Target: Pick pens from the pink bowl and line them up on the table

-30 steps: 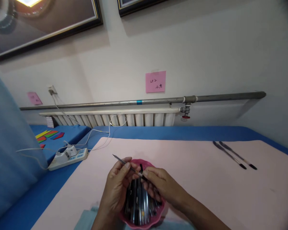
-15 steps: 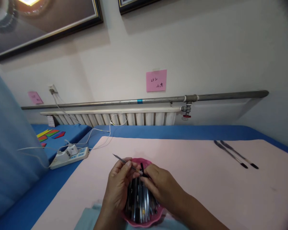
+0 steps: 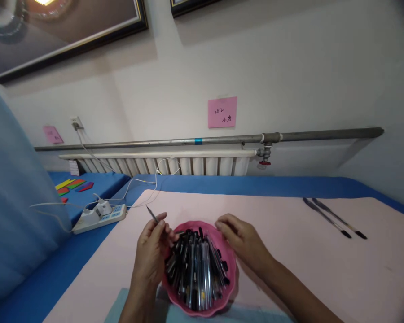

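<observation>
A slim pen (image 3: 152,214) with a pointed tip is pinched in my left hand (image 3: 151,246), its tip toward the upper left. This hand is at the left rim of a pink scalloped basket (image 3: 234,273). Many clear pen barrels (image 3: 202,269) and black caps (image 3: 188,233) lie inside the basket. Beyond its upper right rim, my right hand (image 3: 245,240) hovers with fingers curled together. Whatever its fingertips might hold is hidden. Two assembled pens (image 3: 328,218) with black ends lie side by side on the pink sheet, far to the right.
A pink sheet (image 3: 272,215) covers most of the blue table (image 3: 256,184). A white power strip (image 3: 101,219) with plugs and cables lies at the left, near a blue curtain (image 3: 16,215). Behind the table are a radiator (image 3: 202,166) and a pipe (image 3: 155,144). Coloured pieces (image 3: 74,184) lie far left.
My hands have moved apart from over the basket. The left one went left with the pen; the right one went right, away from the pen's rear end. More of the basket's contents shows.
</observation>
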Demonstrator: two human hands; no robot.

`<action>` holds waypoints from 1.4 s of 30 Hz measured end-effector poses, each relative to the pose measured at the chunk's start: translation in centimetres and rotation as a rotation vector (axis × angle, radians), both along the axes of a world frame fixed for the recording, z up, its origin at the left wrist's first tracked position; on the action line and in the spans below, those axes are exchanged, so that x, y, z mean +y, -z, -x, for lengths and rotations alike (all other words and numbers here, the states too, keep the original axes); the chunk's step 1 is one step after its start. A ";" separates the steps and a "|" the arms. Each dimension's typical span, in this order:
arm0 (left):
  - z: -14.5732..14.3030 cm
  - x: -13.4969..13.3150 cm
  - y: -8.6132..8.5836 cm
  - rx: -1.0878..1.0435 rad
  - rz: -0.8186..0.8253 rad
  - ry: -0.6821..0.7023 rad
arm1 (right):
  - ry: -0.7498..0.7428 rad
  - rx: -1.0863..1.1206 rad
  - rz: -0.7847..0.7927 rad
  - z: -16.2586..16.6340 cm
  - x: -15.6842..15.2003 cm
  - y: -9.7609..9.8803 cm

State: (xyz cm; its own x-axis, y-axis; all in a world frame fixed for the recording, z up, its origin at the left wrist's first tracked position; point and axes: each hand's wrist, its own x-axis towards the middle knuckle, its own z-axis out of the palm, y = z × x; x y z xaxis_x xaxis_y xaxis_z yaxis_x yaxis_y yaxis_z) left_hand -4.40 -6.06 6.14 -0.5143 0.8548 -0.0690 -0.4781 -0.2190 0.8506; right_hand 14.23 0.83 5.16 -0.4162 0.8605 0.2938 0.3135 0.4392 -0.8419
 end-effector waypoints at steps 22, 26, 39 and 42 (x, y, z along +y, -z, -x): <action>-0.4 0.7 1.0 -0.035 0.212 0.143 | -0.197 -0.684 -0.487 4.6 4.0 1.7; -0.4 0.6 0.9 -0.030 0.237 0.156 | -0.210 -0.637 -0.475 4.6 4.6 2.2; -2.7 -0.1 1.3 0.231 0.298 0.483 | -0.080 0.327 0.297 1.2 1.8 -0.3; -3.0 -0.3 1.1 0.251 0.310 0.525 | -0.088 0.438 0.344 1.3 1.5 -0.8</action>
State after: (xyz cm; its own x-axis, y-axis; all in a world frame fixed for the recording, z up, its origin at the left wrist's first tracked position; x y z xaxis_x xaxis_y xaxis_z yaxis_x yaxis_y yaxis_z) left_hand -1.42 -6.34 5.09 -0.0671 0.9562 -0.2849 -0.2337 0.2625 0.9362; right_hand 12.91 2.32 6.01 -0.3929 0.9049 0.1636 -0.1229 0.1246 -0.9846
